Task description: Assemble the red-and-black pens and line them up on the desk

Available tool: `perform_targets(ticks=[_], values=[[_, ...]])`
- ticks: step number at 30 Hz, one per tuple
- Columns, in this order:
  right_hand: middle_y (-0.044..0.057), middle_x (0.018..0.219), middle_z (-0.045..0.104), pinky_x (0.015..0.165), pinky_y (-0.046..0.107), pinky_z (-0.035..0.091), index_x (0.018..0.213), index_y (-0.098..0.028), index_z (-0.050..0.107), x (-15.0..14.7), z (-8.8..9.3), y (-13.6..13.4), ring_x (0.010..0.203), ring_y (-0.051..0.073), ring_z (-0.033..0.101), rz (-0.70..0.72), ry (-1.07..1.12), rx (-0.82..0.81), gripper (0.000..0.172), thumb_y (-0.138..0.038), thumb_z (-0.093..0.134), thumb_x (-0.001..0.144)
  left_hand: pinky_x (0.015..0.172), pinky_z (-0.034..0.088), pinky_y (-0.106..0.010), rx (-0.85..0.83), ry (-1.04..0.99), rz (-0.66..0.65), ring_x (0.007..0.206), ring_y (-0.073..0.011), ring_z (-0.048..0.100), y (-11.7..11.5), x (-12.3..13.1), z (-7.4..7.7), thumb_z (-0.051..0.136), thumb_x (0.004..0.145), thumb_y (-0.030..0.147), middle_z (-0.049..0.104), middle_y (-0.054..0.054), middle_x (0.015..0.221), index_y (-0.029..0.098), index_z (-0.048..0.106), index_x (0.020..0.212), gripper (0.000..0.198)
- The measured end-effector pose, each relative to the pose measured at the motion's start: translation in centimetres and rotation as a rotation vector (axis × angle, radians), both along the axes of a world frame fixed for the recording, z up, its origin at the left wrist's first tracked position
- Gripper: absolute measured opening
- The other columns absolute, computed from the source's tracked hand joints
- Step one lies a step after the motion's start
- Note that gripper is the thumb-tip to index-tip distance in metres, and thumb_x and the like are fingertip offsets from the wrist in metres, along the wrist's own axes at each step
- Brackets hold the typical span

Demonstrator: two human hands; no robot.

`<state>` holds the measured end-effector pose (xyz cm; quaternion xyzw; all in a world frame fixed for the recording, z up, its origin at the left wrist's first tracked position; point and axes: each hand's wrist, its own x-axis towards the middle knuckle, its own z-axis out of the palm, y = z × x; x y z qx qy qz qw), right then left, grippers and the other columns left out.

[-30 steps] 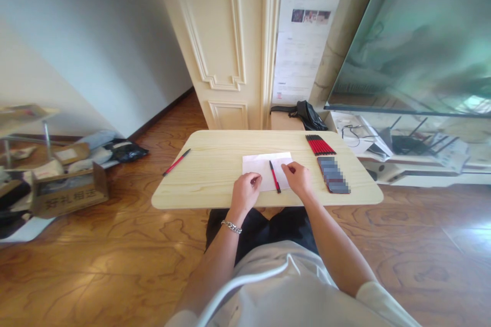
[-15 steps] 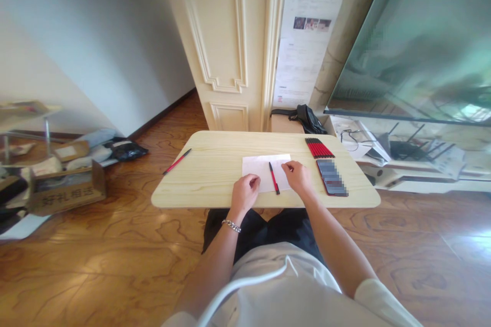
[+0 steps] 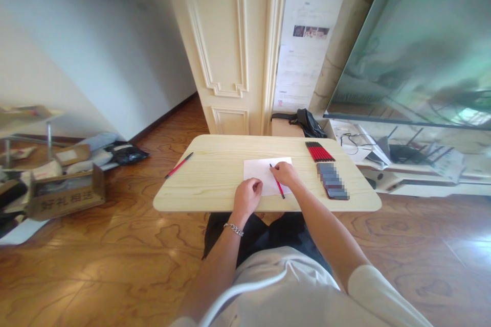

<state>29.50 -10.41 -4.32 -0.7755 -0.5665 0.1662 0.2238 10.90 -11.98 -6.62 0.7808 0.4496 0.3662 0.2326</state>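
A white sheet of paper lies near the middle of the small table. On it is a red pen with black ends, lying slanted with its lower end towards me. My right hand is closed on the pen's upper part, the fingertips pinched together. My left hand rests at the paper's lower left edge with its fingers curled in, and nothing shows in them. A bracelet sits on the left wrist.
Several red and black pens lie in a row at the table's right, above a phone with a blurred screen. Another red pen lies at the table's left. A cardboard box stands on the floor at left.
My right hand has moved left from the paper's right side onto the pen. The pen has tilted slightly, its lower end shifting right. My left hand stays at the paper's edge.
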Motion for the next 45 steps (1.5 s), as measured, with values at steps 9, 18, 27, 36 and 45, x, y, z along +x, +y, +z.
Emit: perform_targets(ticks=[9, 18, 27, 36, 45], values=[[0.003, 0.076, 0.065, 0.055, 0.022, 0.040, 0.086, -0.018, 0.067, -2.3, 1.3, -4.6, 0.064, 0.013, 0.056, 0.103, 0.986, 0.364, 0.037, -0.054, 0.060, 0.078, 0.073, 0.051, -0.030, -0.223, -0.447, -0.143, 0.081, -0.0198, 0.067, -2.2, 1.7, 2.2, 0.052, 0.090, 0.046, 0.071, -0.008, 0.089, 0.019, 0.068, 0.095, 0.032], [0.005, 0.081, 0.068, 0.060, 0.025, 0.045, 0.093, -0.019, 0.069, -3.7, 1.8, -4.7, 0.071, 0.016, 0.060, -0.048, 0.954, 0.534, 0.039, -0.054, 0.060, 0.080, 0.049, 0.041, -0.021, -0.389, -0.705, -0.139, 0.052, -0.0099, 0.053, -2.8, 4.6, 0.5, 0.060, 0.085, 0.048, 0.058, 0.002, 0.066, 0.018, 0.056, 0.091, 0.031], [0.003, 0.070, 0.064, 0.058, 0.025, 0.042, 0.078, -0.019, 0.064, -4.6, 1.6, -4.8, 0.063, 0.015, 0.057, -0.120, 0.711, 0.576, 0.041, -0.055, 0.047, 0.087, 0.049, 0.036, -0.021, -0.330, -0.648, -0.140, 0.050, -0.0092, 0.046, -2.6, 4.7, -0.9, 0.054, 0.089, 0.046, 0.054, 0.003, 0.063, 0.018, 0.056, 0.089, 0.027], [0.005, 0.078, 0.066, 0.063, 0.026, 0.047, 0.087, -0.018, 0.066, -4.1, 0.8, -3.8, 0.070, 0.015, 0.060, 0.008, 0.980, 0.535, 0.043, -0.057, 0.048, 0.086, 0.040, 0.028, -0.018, -0.516, -0.855, -0.259, 0.042, -0.0060, 0.040, -2.3, 4.6, -0.5, 0.059, 0.086, 0.049, 0.047, 0.006, 0.057, 0.019, 0.052, 0.085, 0.031], [0.004, 0.077, 0.067, 0.062, 0.025, 0.047, 0.084, -0.018, 0.066, -2.8, 0.7, -3.9, 0.068, 0.014, 0.060, 0.031, 1.054, 0.483, 0.037, -0.054, 0.061, 0.078, 0.041, 0.035, -0.020, -0.518, -0.836, -0.320, 0.045, -0.0072, 0.047, -2.4, 4.7, -0.3, 0.059, 0.086, 0.051, 0.055, 0.002, 0.061, 0.017, 0.055, 0.085, 0.034]])
